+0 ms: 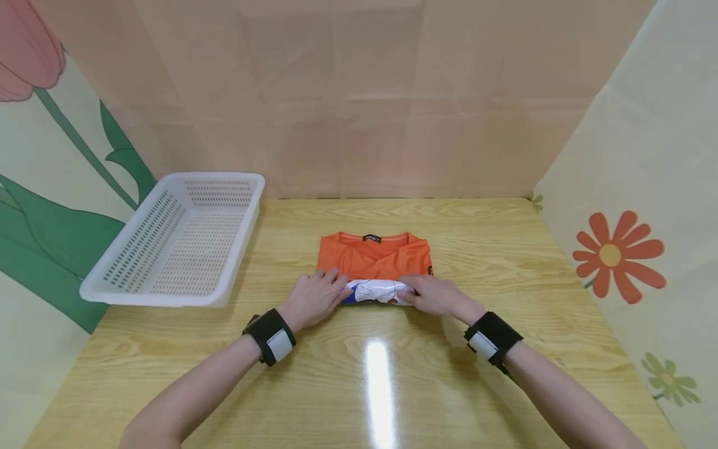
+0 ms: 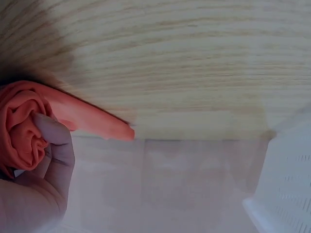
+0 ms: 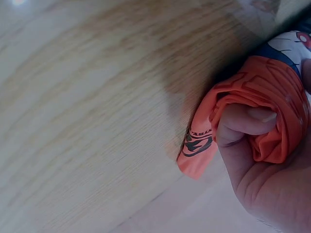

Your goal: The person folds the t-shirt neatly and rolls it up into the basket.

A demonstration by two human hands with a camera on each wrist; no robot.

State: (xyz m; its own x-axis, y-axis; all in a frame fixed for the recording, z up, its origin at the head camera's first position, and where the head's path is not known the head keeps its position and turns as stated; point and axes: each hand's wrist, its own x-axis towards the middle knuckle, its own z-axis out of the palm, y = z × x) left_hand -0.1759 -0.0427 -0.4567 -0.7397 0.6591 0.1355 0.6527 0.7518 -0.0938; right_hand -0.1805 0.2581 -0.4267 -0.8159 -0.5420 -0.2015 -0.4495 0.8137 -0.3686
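Note:
An orange T-shirt (image 1: 373, 259) lies on the table, its collar and dark neck label toward the back. Its near part is rolled up, and a white and blue print shows on the roll. My left hand (image 1: 316, 297) grips the roll's left end; in the left wrist view the thumb (image 2: 53, 130) presses on the spiral of cloth. At the other end my right hand (image 1: 440, 295) holds the roll, its thumb (image 3: 248, 120) against the coiled fabric in the right wrist view. A dark print shows on the flat part there. The fingers behind the roll are partly hidden.
A white plastic basket (image 1: 232, 274) with slotted walls stands at the table's back left. The wooden table (image 1: 482, 237) meets a pinkish backdrop (image 1: 392, 125) at its rear edge. Flower-printed sheets (image 1: 622, 149) hang along both sides.

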